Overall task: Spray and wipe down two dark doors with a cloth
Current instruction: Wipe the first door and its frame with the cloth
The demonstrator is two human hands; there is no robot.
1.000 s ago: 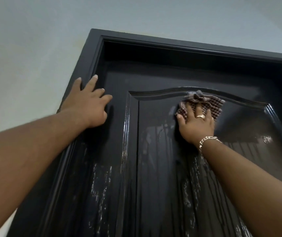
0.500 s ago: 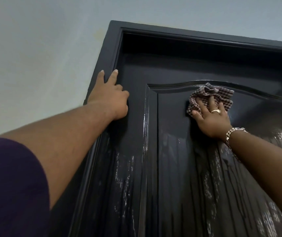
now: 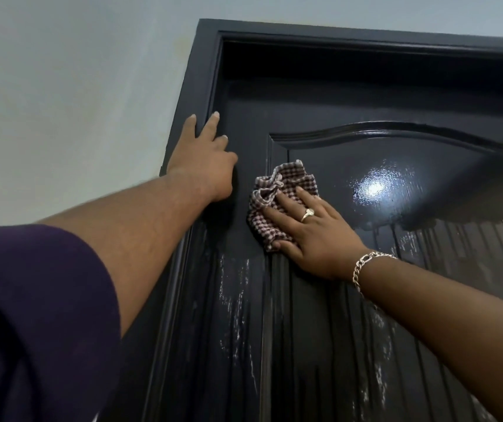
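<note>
A glossy dark door (image 3: 381, 315) fills the right and middle of the view, wet with spray streaks running down it. My right hand (image 3: 311, 229) presses a crumpled checked cloth (image 3: 274, 202) flat against the left edge of the door's arched raised panel, fingers stretched over the cloth. My left hand (image 3: 204, 159) rests flat on the door's left stile, with its fingertips reaching onto the dark door frame (image 3: 195, 86). No spray bottle is in view.
A pale grey wall (image 3: 70, 95) lies left of and above the frame. A bright light reflection (image 3: 375, 190) shines on the upper panel. A purple sleeve (image 3: 30, 324) covers my left upper arm at the bottom left.
My right hand has slid the cloth down and to the left, from under the panel's arch to its left edge. My left hand stays on the stile by the frame.
</note>
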